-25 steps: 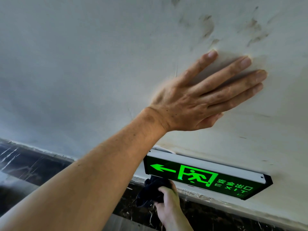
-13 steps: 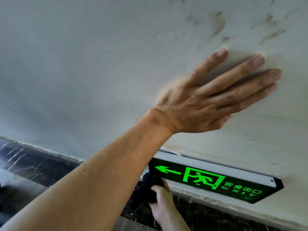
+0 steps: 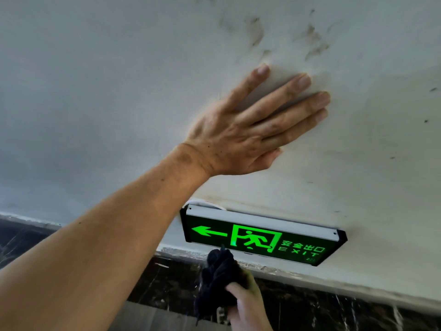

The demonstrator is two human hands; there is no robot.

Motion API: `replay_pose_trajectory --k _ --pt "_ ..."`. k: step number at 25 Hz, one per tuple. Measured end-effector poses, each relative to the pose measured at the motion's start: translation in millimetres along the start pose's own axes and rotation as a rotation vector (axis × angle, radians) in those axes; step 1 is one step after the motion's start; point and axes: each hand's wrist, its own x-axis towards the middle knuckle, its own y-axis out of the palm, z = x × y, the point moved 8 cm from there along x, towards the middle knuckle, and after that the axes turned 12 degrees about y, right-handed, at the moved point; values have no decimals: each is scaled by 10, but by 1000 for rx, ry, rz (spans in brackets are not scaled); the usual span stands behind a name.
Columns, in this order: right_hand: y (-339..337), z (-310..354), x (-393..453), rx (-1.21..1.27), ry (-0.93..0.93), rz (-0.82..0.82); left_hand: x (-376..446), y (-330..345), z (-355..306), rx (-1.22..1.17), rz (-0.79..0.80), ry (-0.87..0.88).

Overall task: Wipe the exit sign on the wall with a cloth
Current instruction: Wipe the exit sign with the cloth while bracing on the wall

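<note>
A lit green exit sign (image 3: 262, 237) with an arrow, a running figure and the word EXIT hangs low on the white wall (image 3: 95, 91). My left hand (image 3: 241, 130) lies flat on the wall above the sign, fingers spread, holding nothing. My right hand (image 3: 248, 304) comes up from the bottom edge and grips a bunched dark cloth (image 3: 218, 280). The cloth's top tip touches the sign's lower edge, below the running figure. My left forearm crosses the lower left of the view and hides the wall left of the sign.
Dark smudges (image 3: 310, 41) mark the wall above my left hand. A dark marble skirting band (image 3: 334, 306) runs below the wall's chipped lower edge. A white cable (image 3: 210, 204) shows behind the sign's top left corner.
The cloth and my right hand have moved right, from the sign's left end to below the running figure. My left hand stays flat on the wall. The view has shifted, so the sign's left end shows.
</note>
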Motion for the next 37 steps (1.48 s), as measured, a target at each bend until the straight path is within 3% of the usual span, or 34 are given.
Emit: replay_pose_trajectory --k 6,10,12,24,37 --pt "-894 853 -709 129 -484 -364 -45 20 3 22 -3 4" --pt "-946 1302 -1055 -49 -747 -434 -33 21 -7 27 9 10" --pt "-946 1391 -1108 29 -814 -458 -30 27 -12 30 11 14" --pt "-712 1506 -966 -71 -850 -591 -27 66 -20 32 -20 15" --pt "51 1048 -729 -388 -807 -467 -20 56 -21 13 -29 11"
